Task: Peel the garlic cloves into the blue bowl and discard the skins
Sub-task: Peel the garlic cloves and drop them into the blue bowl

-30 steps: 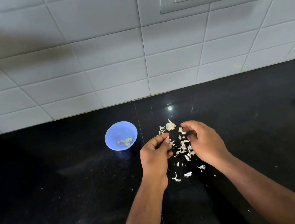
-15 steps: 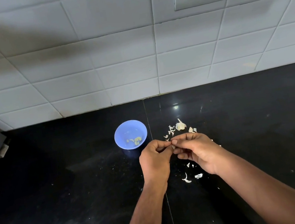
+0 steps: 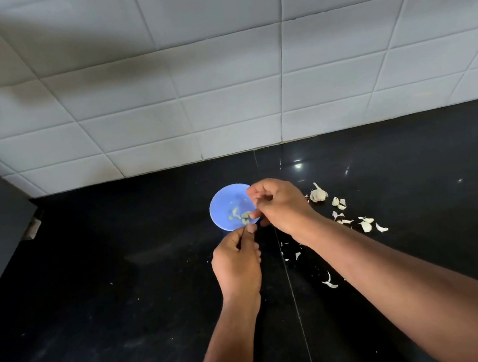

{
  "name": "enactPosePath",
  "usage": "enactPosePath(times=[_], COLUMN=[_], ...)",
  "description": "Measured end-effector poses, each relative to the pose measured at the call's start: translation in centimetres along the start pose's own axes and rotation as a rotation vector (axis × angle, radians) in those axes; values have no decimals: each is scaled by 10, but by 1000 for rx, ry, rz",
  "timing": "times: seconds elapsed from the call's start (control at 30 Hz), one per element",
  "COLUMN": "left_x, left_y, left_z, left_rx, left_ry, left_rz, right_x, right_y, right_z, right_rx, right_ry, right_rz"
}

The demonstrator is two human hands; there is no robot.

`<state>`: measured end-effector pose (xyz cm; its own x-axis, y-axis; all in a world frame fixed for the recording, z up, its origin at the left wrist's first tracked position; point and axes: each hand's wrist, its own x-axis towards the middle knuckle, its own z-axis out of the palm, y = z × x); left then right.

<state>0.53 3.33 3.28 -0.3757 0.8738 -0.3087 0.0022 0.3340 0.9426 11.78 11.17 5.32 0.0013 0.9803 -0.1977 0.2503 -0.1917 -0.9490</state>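
Our left hand (image 3: 236, 266) pinches something small, likely skin, beside the blue bowl (image 3: 225, 205) holding peeled cloves (image 3: 241, 214). Our right hand (image 3: 278, 205) curls over its rim, contents unclear. Papery skins (image 3: 365, 224) lie right: light, fragile.

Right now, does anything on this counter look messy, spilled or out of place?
Yes. Garlic skins lie scattered over the black counter right of the blue bowl, beside a leftover garlic piece; the skins are not yet discarded. The peeled cloves sit inside the bowl.
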Motion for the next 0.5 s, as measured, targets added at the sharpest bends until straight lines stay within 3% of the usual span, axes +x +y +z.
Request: enactPosePath(times=[0.2,0.37,0.5], left_x=[-5,-17,-29], left_y=[2,4,6], left_z=[20,55,83], left_rx=[151,282,342], left_ry=[-216,-307,-319], left_rz=[47,65,62], right_x=[-19,-47,-59], right_y=[24,52,74], right_z=[-51,-146,-197], right_rx=[-261,-854,-823], right_ry=[60,73,62], right_rz=[-106,-10,144])
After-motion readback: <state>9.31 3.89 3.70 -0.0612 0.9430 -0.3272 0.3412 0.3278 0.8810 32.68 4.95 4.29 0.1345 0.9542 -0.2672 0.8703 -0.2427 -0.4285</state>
